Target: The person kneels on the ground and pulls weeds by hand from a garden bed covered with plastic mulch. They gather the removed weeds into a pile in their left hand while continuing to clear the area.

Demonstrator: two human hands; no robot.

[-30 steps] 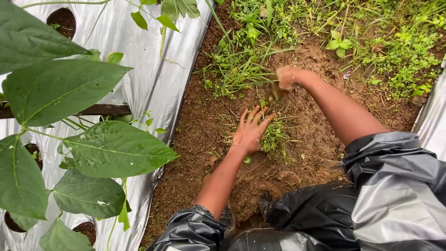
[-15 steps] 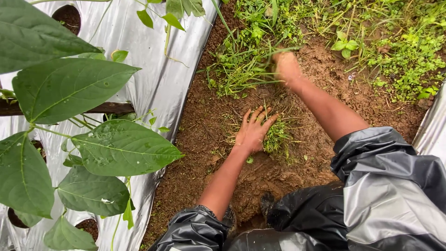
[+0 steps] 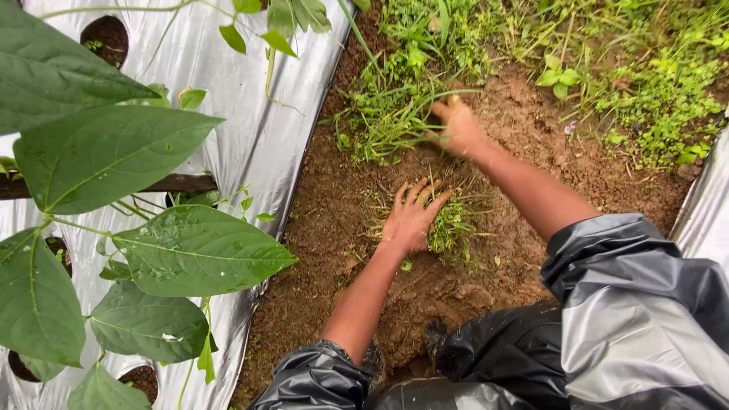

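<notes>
My left hand (image 3: 411, 219) lies flat on the brown soil with its fingers spread, touching a small pile of pulled green weeds (image 3: 451, 229) just to its right. My right hand (image 3: 459, 129) is further out and blurred, its fingers closed around grass stems at the edge of a thick clump of weeds (image 3: 387, 114). Both forearms are bare below rolled grey and black rain sleeves.
Silver plastic mulch (image 3: 258, 129) with round planting holes covers the bed on the left. Large green leaves (image 3: 114, 159) of a plant hang over it. More weeds (image 3: 645, 68) grow at the top right. Another strip of silver mulch (image 3: 702, 212) lies at the right edge.
My right hand has moved away from me and to the left, into the clump of grass. My left hand has stayed on the soil beside the pulled weeds.
</notes>
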